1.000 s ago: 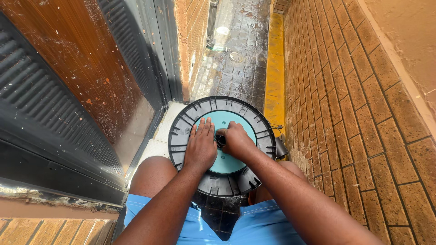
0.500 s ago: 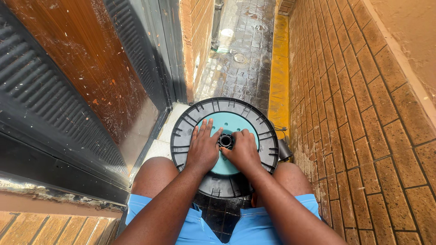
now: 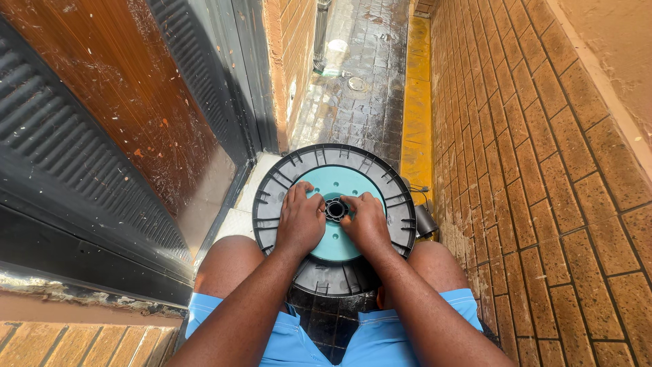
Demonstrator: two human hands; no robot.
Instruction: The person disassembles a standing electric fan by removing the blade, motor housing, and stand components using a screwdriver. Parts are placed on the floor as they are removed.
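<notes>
Black ribbed round reel (image 3: 272, 204), teal centre disc (image 3: 336, 185), dark hub (image 3: 335, 209); my left hand (image 3: 299, 223), right hand (image 3: 367, 224) flat on it, fingers spread, gripping nothing.

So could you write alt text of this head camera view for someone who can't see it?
Seen from above, a seated person presses the left hand and right hand flat on a round black reel with a teal centre disc, either side of its dark hub. It sits between bare knees in blue shorts, on wet brick paving.
</notes>
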